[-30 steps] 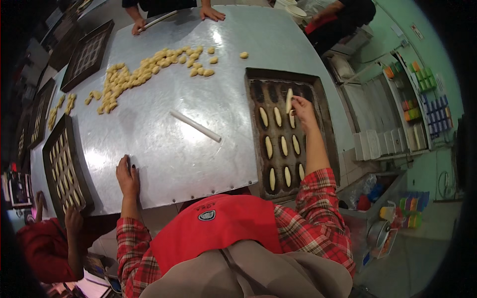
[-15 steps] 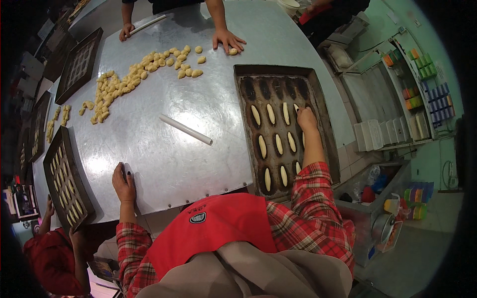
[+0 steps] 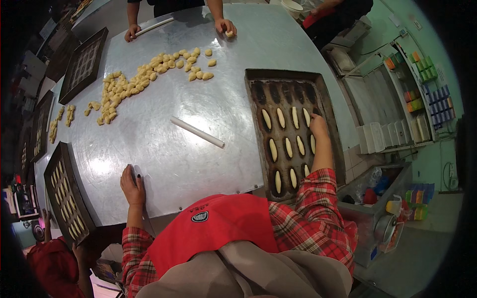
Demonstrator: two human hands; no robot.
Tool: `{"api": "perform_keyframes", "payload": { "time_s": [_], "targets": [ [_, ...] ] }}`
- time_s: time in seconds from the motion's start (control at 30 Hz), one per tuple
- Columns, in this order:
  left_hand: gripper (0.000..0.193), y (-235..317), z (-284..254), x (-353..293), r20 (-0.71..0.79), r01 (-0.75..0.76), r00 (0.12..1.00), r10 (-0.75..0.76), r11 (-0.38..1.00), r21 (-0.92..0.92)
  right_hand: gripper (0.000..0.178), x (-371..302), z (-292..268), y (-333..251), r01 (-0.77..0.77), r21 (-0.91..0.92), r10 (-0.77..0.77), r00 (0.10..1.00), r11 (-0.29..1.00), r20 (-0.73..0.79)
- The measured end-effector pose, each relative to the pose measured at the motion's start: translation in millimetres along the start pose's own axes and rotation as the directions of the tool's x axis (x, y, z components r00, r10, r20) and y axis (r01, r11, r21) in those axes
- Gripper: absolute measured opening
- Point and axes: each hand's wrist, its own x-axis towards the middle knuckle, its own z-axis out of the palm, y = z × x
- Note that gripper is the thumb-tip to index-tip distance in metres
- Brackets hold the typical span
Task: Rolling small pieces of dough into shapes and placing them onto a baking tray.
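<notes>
A wide metal counter (image 3: 164, 154) fills the view, dusted pale and reflecting the room's light. The right hand (image 3: 318, 126) rests, fingers curled down, on a dark moulded baking tray (image 3: 256, 82) among its oval dough pieces (image 3: 287, 147); whether it grips one I cannot tell. The left hand (image 3: 132, 183) lies flat and open on the counter's near edge, holding nothing. A white rolling stick (image 3: 197, 132) lies between them, loose dough lumps (image 3: 144, 77) beyond. Green walls and shelving (image 3: 422, 94) stand right.
</notes>
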Motion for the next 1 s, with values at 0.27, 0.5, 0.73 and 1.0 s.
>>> {"api": "perform_keyframes", "payload": {
  "time_s": [0.27, 0.5, 0.73, 1.0],
  "targets": [
    [0.057, 24.5, -1.1, 56.8, 0.021, 0.018, 1.000, -0.013, 0.969, -0.246, 0.041, -13.6, -2.2, -38.5, 0.091, -0.261, -0.141, 0.973, 0.961, -0.181],
    [0.043, 50.5, 61.6, 242.7, -0.138, -0.298, 0.954, 0.267, 0.894, -0.335, 0.034, -138.2, 44.4, -213.6, 0.613, 0.320, -0.666, 0.742, 0.722, 0.080],
    [0.032, 51.8, 119.8, 366.2, -0.056, -0.325, 0.945, 0.323, 0.945, -0.030, 0.052, -218.0, 142.4, -259.9, 0.821, 0.032, -0.817, 0.570, 0.570, -0.089],
    [0.015, 63.3, 74.8, 349.3, -0.185, -0.354, 0.934, 0.306, 0.860, -0.366, 0.048, -209.2, 147.3, -249.7, 0.800, 0.071, -0.797, 0.600, 0.596, -0.074]
  ]
}}
